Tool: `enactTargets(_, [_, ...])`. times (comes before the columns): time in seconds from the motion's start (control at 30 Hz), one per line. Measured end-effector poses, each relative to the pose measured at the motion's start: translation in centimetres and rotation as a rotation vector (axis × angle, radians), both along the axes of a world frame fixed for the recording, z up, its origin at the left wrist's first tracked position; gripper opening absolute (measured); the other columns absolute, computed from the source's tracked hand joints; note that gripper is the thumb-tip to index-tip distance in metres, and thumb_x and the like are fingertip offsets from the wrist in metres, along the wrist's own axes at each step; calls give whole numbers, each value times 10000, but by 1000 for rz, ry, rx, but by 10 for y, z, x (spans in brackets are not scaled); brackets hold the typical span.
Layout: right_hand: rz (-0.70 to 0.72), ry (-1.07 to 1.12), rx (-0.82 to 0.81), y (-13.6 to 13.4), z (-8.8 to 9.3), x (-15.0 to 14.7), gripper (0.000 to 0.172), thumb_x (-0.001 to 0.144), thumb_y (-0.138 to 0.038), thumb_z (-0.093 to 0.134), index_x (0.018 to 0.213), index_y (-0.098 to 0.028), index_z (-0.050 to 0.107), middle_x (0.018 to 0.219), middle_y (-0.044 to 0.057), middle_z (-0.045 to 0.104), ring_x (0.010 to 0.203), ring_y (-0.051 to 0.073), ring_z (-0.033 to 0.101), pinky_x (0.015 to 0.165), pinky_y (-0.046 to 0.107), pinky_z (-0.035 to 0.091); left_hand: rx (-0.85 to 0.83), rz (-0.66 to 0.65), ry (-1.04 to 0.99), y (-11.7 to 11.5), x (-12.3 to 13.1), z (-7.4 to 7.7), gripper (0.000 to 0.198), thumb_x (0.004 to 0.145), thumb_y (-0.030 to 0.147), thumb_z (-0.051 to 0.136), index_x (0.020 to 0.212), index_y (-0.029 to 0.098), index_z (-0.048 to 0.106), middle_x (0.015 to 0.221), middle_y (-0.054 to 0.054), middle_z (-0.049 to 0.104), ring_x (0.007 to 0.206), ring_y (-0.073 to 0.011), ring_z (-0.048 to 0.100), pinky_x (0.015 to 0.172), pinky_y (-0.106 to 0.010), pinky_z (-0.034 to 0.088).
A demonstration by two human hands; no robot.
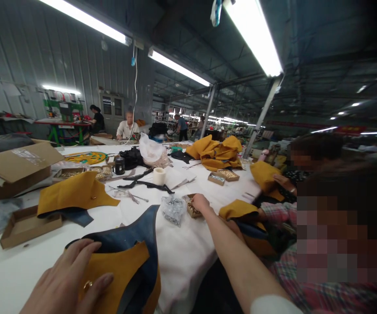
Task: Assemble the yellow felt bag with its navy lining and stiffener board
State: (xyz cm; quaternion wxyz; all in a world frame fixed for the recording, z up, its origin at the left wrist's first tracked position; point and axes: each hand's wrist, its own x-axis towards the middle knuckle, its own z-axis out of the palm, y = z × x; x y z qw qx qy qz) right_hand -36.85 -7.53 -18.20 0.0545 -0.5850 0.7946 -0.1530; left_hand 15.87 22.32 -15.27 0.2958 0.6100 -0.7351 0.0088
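Observation:
My left hand (67,274) rests on a mustard-yellow bag piece (119,266) with a blue lining, fingers and thumb apart. A small gold ring fitting (88,285) sits on the piece beside my thumb. Across the table, my right hand (200,203) reaches down into a small cardboard box (193,211) of gold metal fittings. Its fingers look curled together, and their tips are hidden among the fittings. Touching distance from that box is a clear plastic bag (173,209) of silver metal parts.
Another yellow piece (73,194) lies over an open cardboard tray (31,224) at left. A roll of tape (159,176), scissors (132,195) and a black mug (119,165) stand farther back. At right, a co-worker in a plaid sleeve (278,213) handles yellow pieces.

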Motion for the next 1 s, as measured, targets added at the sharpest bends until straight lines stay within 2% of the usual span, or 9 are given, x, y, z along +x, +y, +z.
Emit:
enactTargets(0.13, [-14, 13, -5, -2, -6, -4, 82, 812, -238, 937, 855, -190, 886, 1013, 199, 886, 983, 313, 862, 829, 334, 592, 237, -26, 31, -20, -11, 20, 589, 996, 751, 587, 1433, 383, 729, 1565, -78, 733, 1378, -393, 754, 1162, -640, 646])
enactTargets(0.27, [-34, -16, -39, -1, 0, -7, 85, 858, -287, 925, 866, -207, 899, 997, 180, 889, 971, 304, 861, 833, 334, 591, 375, -51, 1, -46, -22, 37, 573, 1001, 674, 571, 1394, 286, 726, 1482, -138, 736, 1295, -412, 764, 1175, -625, 593])
enactTargets(0.4, [-118, -51, -106, 7, 18, -5, 182, 854, -345, 943, 885, -172, 896, 994, 224, 881, 967, 328, 857, 824, 348, 594, 428, -54, -64, -73, -28, 47, 602, 1014, 681, 547, 1347, 207, 708, 1398, -185, 734, 1213, -432, 779, 1140, -598, 588])
enactTargets(0.5, [-166, -92, -234, 20, 40, 7, 316, 1017, -442, 792, 1020, -148, 908, 1089, 275, 873, 1017, 350, 846, 848, 387, 587, 416, -13, -147, -85, -32, 57, 647, 1029, 682, 538, 1379, 159, 689, 1465, -248, 702, 1330, -460, 732, 1178, -613, 561])
enactTargets(0.57, [-136, -124, -330, 31, 54, 25, 413, 1101, -527, 673, 1077, -186, 905, 1108, 231, 884, 1013, 324, 836, 879, 389, 578, 395, 4, -225, -88, -38, 64, 636, 1026, 671, 568, 1364, 149, 704, 1468, -266, 705, 1383, -470, 701, 1180, -616, 556])
enactTargets(0.67, [95, -410, -420, 48, 62, 71, 405, 1079, -599, 720, 1018, -231, 878, 967, 122, 886, 830, 252, 803, 812, 349, 567, 423, 4, -311, -89, -55, 71, 663, 987, 718, 620, 1326, 158, 727, 1425, -261, 737, 1371, -481, 700, 1142, -627, 569])
enactTargets(0.77, [356, -870, -242, 63, 52, 134, 341, 988, -529, 883, 895, -208, 820, 870, 96, 853, 714, 214, 751, 675, 315, 538, 524, -26, -350, -93, -72, 69, 796, 893, 795, 700, 1358, 149, 722, 1468, -275, 740, 1376, -505, 706, 1144, -632, 573])
enactTargets(0.87, [435, -1032, -8, 76, 31, 188, 386, 965, -505, 929, 822, -184, 766, 902, 128, 852, 736, 213, 757, 616, 290, 547, 609, -32, -361, -98, -77, 63, 859, 824, 767, 794, 1400, 135, 717, 1511, -290, 745, 1396, -520, 713, 1145, -604, 582])
enactTargets(1.0, [574, -1184, 182, 97, 12, 224, 454, 1022, -621, 840, 950, -175, 798, 1101, 137, 873, 952, 226, 806, 769, 322, 668, 660, -82, -344, -94, -73, 65, 827, 875, 728, 771, 1425, 112, 729, 1480, -265, 782, 1329, -470, 771, 1092, -515, 604])
